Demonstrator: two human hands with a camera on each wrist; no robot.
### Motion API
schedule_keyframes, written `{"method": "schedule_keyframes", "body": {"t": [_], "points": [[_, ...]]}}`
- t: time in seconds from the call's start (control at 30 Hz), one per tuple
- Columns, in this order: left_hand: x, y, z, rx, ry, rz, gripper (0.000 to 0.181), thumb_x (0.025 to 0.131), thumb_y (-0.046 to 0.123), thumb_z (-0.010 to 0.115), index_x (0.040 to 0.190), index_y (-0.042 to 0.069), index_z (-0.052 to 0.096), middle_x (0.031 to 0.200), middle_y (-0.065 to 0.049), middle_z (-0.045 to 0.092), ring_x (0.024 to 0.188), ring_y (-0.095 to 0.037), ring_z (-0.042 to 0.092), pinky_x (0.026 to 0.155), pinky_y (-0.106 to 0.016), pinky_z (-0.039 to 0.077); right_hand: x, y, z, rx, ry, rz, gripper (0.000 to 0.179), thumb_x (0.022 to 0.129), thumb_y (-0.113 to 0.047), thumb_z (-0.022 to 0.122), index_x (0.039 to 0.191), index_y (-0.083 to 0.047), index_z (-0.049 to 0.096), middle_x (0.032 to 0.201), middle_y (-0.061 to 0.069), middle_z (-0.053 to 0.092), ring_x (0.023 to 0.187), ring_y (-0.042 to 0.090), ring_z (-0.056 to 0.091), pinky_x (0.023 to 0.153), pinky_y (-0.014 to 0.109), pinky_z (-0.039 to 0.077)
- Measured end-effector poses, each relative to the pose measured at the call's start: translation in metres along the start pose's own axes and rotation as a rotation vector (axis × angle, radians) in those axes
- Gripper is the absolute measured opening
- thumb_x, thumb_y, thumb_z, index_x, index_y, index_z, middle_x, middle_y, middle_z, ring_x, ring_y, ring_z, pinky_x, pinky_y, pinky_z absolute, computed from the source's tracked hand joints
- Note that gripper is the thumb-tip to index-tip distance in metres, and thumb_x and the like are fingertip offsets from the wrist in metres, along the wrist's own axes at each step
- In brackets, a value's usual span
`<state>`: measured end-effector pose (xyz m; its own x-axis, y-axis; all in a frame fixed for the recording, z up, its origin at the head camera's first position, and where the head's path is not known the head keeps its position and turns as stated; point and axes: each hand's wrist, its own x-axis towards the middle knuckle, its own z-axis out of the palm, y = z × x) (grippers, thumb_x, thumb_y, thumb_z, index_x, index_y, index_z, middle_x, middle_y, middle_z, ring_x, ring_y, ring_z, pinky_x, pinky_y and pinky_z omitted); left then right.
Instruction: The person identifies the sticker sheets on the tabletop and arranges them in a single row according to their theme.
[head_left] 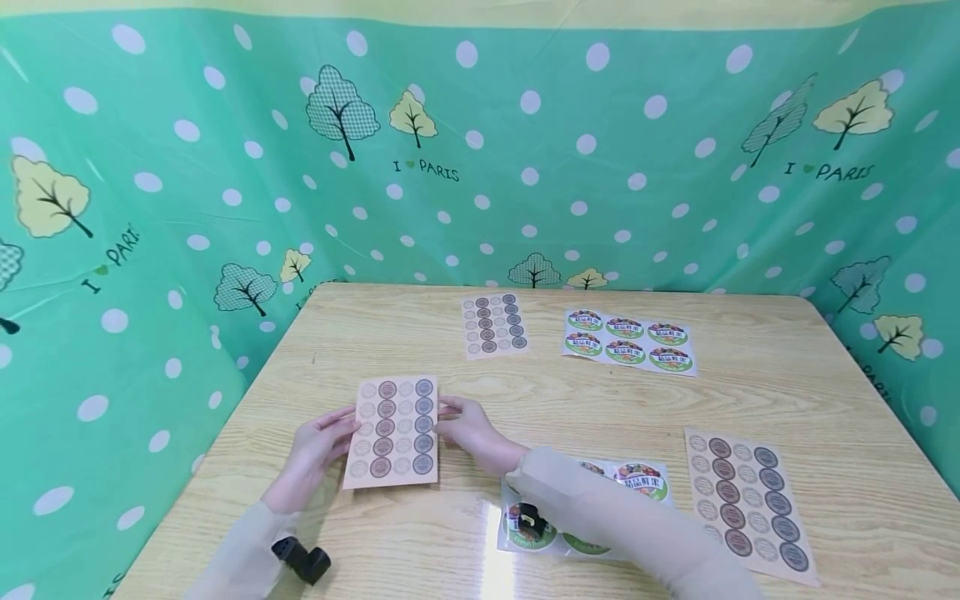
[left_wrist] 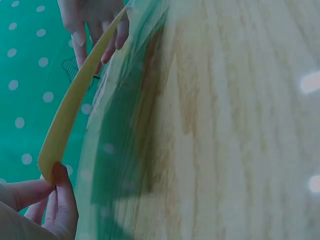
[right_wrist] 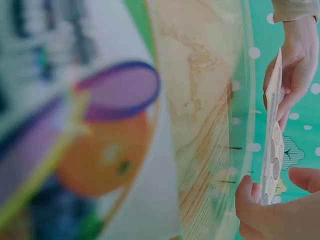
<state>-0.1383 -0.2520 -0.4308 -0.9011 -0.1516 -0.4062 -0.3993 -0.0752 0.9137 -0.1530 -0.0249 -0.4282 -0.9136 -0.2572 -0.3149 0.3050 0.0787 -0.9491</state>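
A beige sticker sheet (head_left: pixel 393 432) with columns of round labels is held slightly above the table, printed face up. At its left edge, my left hand (head_left: pixel 321 446) pinches it between thumb and fingers; the left wrist view shows that grip on the sheet's edge (left_wrist: pixel 75 105). My right hand (head_left: pixel 474 432) holds the right edge, its fingers on one side of the sheet (right_wrist: pixel 273 145); its thumb looks spread in the right wrist view. Under the right forearm lies a white sheet of fruit stickers (head_left: pixel 641 483), partly covered by the sleeve.
Another beige label sheet (head_left: pixel 495 325) lies at the back of the wooden table (head_left: pixel 360 333). Beside it is a second fruit sticker sheet (head_left: pixel 630 342). A further beige sheet (head_left: pixel 750 504) lies at the right. Green dotted cloth (head_left: pixel 480 167) hangs round the table.
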Motion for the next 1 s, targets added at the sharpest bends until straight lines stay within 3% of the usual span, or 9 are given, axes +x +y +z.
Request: {"method": "schedule_keyframes", "body": {"t": [0.3,0.5,0.8,1.0], "points": [[0.012,0.01,-0.008,-0.03,0.009,0.042,0.051,0.084,0.003,0.056,0.129,-0.007,0.035,0.079,0.011,0.064,0.075,-0.003,0.061,0.073,-0.019,0.051,0.014,-0.002,0.012,-0.008,0.039,-0.039,0.052,0.07,0.007,0.057,0.122,0.005,0.048,0.101,0.01,0.055,0.072,0.013,0.052,0.073,0.033,0.05],[0.019,0.014,-0.013,-0.035,0.021,0.039,0.052,0.084,0.002,0.057,0.129,-0.006,0.034,0.079,0.013,0.063,0.076,-0.001,0.061,0.074,-0.017,0.05,0.024,-0.002,0.022,0.031,0.056,-0.057,0.051,0.068,0.01,0.056,0.119,0.006,0.05,0.099,0.011,0.057,0.064,0.009,0.048,0.066,0.029,0.049],[0.036,0.017,-0.027,-0.032,-0.004,0.084,0.052,0.085,0.0,0.053,0.131,-0.01,0.029,0.076,0.012,0.063,0.074,-0.001,0.06,0.071,-0.016,0.05,0.04,-0.003,0.038,0.221,0.046,-0.001,0.057,0.07,0.015,0.051,0.126,0.004,0.044,0.09,0.018,0.062,0.062,0.01,0.055,0.071,0.032,0.052],[0.047,0.019,-0.039,-0.005,-0.008,0.076,0.052,0.086,0.001,0.051,0.131,-0.008,0.028,0.075,0.015,0.062,0.074,0.001,0.059,0.07,-0.014,0.049,0.047,-0.003,0.048,0.29,0.015,0.028,0.06,0.072,0.016,0.051,0.129,0.001,0.041,0.086,0.018,0.064,0.057,0.011,0.055,0.07,0.032,0.053]]}}
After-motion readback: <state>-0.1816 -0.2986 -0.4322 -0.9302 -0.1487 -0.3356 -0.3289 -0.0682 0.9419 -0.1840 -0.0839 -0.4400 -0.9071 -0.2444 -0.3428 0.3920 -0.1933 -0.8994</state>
